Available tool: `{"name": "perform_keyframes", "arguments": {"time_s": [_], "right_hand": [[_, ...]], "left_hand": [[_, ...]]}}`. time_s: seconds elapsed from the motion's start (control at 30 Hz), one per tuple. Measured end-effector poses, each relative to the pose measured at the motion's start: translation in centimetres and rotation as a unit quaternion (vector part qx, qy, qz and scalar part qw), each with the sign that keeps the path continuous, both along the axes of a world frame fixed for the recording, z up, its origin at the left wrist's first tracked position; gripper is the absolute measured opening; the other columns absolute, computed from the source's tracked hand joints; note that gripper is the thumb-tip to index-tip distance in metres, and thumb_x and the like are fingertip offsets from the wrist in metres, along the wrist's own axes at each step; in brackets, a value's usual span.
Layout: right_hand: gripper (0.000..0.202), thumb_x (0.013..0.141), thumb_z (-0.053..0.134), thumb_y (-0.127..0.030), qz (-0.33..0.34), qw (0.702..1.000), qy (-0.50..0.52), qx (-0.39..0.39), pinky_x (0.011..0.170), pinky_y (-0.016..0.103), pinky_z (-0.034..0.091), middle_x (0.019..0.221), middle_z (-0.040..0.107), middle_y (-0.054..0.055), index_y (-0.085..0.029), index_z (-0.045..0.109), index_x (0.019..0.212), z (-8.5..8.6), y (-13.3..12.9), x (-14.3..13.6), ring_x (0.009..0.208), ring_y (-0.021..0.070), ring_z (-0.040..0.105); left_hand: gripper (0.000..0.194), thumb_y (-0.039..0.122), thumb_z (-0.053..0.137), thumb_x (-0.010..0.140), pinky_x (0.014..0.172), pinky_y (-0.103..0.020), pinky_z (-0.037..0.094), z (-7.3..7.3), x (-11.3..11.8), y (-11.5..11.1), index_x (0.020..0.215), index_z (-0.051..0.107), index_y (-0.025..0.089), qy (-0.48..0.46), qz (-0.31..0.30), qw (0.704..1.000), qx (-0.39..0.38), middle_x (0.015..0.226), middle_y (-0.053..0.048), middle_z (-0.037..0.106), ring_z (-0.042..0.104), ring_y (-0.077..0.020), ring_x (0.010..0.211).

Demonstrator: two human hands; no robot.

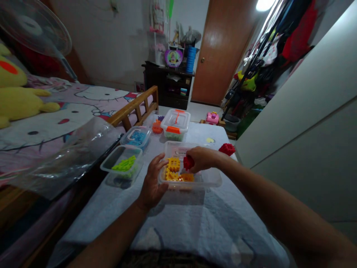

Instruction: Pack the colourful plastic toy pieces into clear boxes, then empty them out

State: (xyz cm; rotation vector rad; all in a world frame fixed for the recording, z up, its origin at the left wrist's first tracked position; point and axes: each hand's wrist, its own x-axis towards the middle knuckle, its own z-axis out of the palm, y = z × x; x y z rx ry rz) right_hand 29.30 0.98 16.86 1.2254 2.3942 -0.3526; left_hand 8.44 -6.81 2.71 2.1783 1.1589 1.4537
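Note:
A clear plastic container (210,181) stands in the middle of the cloth-covered table, with yellow toy building blocks (173,164) in its left part. My right hand (202,158) reaches over it from the right, fingers closed around a red toy building block (188,162) just right of the yellow ones. My left hand (153,180) is at the container's left end, thumb and fingers apart, with nothing in it; whether it touches the rim I cannot tell. Another red block piece (227,149) lies on the table's right side, beyond my right forearm.
Left of my left hand stands an open tub (107,169) with lime-green pieces. Behind it are a tub of blue pieces (137,137), orange pieces (157,127) and a lidded box (178,121) with orange latches. A wooden bed rail (134,104) borders the table's left; a white cabinet (301,149) stands right.

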Motion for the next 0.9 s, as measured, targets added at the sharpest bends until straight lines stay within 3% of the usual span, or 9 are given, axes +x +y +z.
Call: {"name": "perform_keyframes", "arguments": {"time_s": [0.17, 0.43, 0.63, 0.9], "right_hand": [[0.046, 0.076, 0.073, -0.040, 0.018, 0.996, -0.091, 0.009, 0.073, 0.031, 0.053, 0.108, 0.075, 0.020, -0.007, 0.074, 0.108, -3.3, 0.6, -1.1, 0.096, 0.0300, 0.072], [0.034, 0.083, 0.064, -0.022, 0.034, 0.992, -0.075, 0.097, 0.082, 0.037, 0.058, 0.106, 0.073, 0.025, -0.002, 0.073, 0.109, -6.1, -0.2, -0.3, 0.098, 0.0325, 0.072], [0.029, 0.086, 0.060, -0.013, 0.044, 0.990, -0.075, 0.114, 0.085, 0.037, 0.058, 0.107, 0.073, 0.026, -0.002, 0.072, 0.109, -6.8, -0.8, -0.4, 0.102, 0.0320, 0.072], [0.031, 0.082, 0.065, -0.011, 0.072, 0.992, -0.080, 0.063, 0.092, 0.034, 0.056, 0.115, 0.072, 0.023, -0.004, 0.072, 0.112, -6.4, -0.7, -0.5, 0.108, 0.0303, 0.071]], "left_hand": [[0.060, 0.065, 0.037, 0.096, 0.114, -0.057, 0.035, 0.0, 0.1, 0.0, 0.138, 0.046, 0.023, -0.016, -0.017, 1.000, 0.006, 0.152, -0.017, 0.040, 0.038, -0.0335, 0.142], [0.058, 0.063, 0.039, 0.097, 0.116, -0.056, 0.033, 0.0, 0.2, 0.0, 0.139, 0.046, 0.023, -0.026, -0.026, 0.999, 0.007, 0.154, -0.016, 0.038, 0.036, -0.0327, 0.143], [0.058, 0.063, 0.038, 0.097, 0.117, -0.055, 0.031, -0.1, 0.2, 0.0, 0.139, 0.045, 0.023, -0.029, -0.030, 0.999, 0.008, 0.153, -0.016, 0.038, 0.035, -0.0319, 0.144], [0.060, 0.064, 0.038, 0.096, 0.116, -0.056, 0.032, -0.3, 0.0, 0.1, 0.140, 0.045, 0.023, -0.024, -0.027, 0.999, 0.008, 0.153, -0.016, 0.038, 0.036, -0.0327, 0.143]]}}
